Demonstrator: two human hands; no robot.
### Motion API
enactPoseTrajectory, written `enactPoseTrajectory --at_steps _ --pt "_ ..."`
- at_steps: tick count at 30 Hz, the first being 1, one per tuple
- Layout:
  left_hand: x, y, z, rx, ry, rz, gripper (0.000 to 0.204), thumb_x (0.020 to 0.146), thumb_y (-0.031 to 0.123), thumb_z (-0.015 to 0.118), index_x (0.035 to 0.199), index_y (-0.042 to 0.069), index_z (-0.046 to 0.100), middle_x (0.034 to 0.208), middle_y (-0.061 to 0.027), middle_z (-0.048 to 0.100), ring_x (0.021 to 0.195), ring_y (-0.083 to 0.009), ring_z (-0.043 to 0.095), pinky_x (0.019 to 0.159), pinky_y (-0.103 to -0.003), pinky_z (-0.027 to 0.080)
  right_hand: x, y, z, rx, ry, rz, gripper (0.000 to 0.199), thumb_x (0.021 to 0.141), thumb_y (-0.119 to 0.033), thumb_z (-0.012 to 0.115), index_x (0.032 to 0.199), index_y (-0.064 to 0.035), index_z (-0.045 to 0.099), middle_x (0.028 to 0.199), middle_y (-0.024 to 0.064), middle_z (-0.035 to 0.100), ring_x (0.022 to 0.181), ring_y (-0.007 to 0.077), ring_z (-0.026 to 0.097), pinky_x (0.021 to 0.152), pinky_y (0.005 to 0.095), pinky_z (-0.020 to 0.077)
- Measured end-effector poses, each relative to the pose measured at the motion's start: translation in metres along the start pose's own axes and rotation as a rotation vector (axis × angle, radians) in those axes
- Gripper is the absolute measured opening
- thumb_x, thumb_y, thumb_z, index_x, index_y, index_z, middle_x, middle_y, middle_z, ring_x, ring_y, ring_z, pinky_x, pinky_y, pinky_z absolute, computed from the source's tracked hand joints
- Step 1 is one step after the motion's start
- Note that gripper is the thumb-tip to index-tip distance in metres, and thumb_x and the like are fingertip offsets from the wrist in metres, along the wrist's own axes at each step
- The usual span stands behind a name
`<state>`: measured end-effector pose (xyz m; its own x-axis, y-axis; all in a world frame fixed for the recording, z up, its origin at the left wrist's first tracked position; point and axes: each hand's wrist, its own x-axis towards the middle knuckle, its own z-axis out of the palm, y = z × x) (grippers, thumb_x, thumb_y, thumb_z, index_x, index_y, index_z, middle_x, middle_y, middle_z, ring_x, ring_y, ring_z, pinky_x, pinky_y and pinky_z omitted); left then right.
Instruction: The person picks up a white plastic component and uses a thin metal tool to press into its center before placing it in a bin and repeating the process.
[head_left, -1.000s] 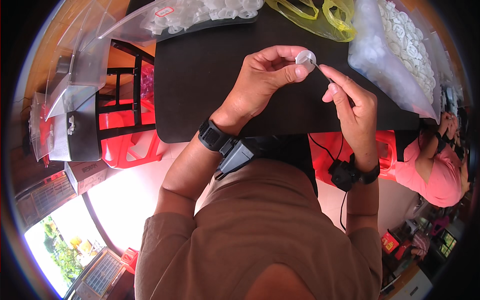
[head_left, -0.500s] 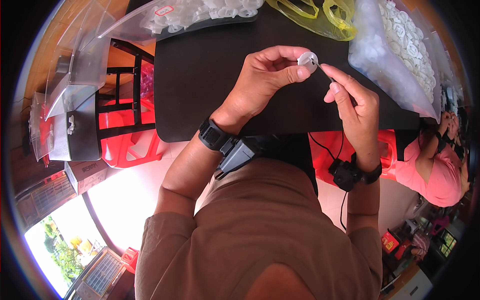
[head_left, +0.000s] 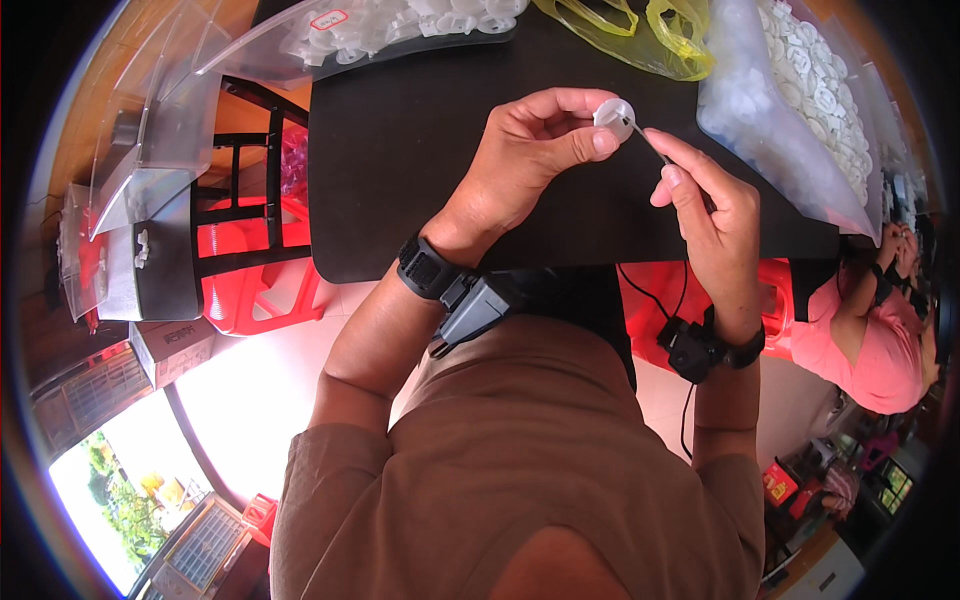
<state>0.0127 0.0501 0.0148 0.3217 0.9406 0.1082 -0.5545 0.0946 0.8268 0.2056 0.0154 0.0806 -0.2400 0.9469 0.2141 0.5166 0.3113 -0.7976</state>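
We note a round, translucent white plastic disc [head_left: 609, 114] between both hands, above the black table [head_left: 400, 170]: left hand [head_left: 530, 150] pinches its edge; right hand [head_left: 712, 205] grips a slim, dark, rod-shaped tool [head_left: 650, 145], tip at disc's face.

the right hand [head_left: 712, 205] sits a touch further right than a second ago, thin rod-like tool [head_left: 637, 128] shifted along with it. white plastic disc [head_left: 609, 114] is slightly higher and tipped differently than half a second back.
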Motion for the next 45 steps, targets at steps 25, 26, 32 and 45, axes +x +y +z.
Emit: enactPoseTrajectory --at_steps 25,26,32,45 --pt "-0.0007 0.0011 0.0009 0.042 0.0 -0.009 0.034 0.086 0.006 0.068 0.119 0.002 0.06 0.106 -0.0086 0.066 0.096 -0.0143 0.063 0.086 -0.028 0.053 -0.0008 -0.0022 -0.0001 0.004 -0.004 0.021 0.027 0.092 -0.002 0.053 0.115 -0.0042 0.066 0.071 0.007 0.063 0.062 0.0089 0.056 0.061 0.0228 0.0455" --pt "-0.0007 0.0014 0.0012 0.042 0.0 -0.009 0.034 0.086 0.006 0.068 0.119 0.002 0.06 0.106 -0.0086 0.066 0.096 -0.0143 0.063 0.086 -0.028 0.053 -0.0007 -0.0023 -0.0003 0.004 -0.004 0.021 0.027 0.092 -0.002 0.053 0.115 -0.0042 0.066 0.071 0.007 0.063 0.062 0.0089 0.056 0.061 0.0228 0.0455" --pt "-0.0005 0.0013 0.002 0.05 -0.003 0.006 0.033 0.085 0.004 0.069 0.117 0.001 0.062 0.106 -0.0082 0.066 0.096 -0.0141 0.063 0.088 -0.028 0.052 -0.0007 -0.0036 -0.0017 -0.008 -0.015 0.024 0.027 0.092 -0.002 0.053 0.115 -0.004 0.066 0.072 0.0071 0.063 0.062 0.0092 0.056 0.061 0.0227 0.0454" --pt "0.0001 0.0027 0.0031 0.063 -0.016 0.024 0.033 0.083 0.003 0.071 0.115 0.002 0.063 0.104 -0.0077 0.067 0.096 -0.0138 0.063 0.089 -0.029 0.051 0.0049 0.0033 -0.008 -0.081 -0.026 -0.144 0.028 0.091 0.0 0.053 0.115 -0.0055 0.066 0.071 0.0066 0.058 0.061 0.0115 0.054 0.059 0.0239 0.0449"
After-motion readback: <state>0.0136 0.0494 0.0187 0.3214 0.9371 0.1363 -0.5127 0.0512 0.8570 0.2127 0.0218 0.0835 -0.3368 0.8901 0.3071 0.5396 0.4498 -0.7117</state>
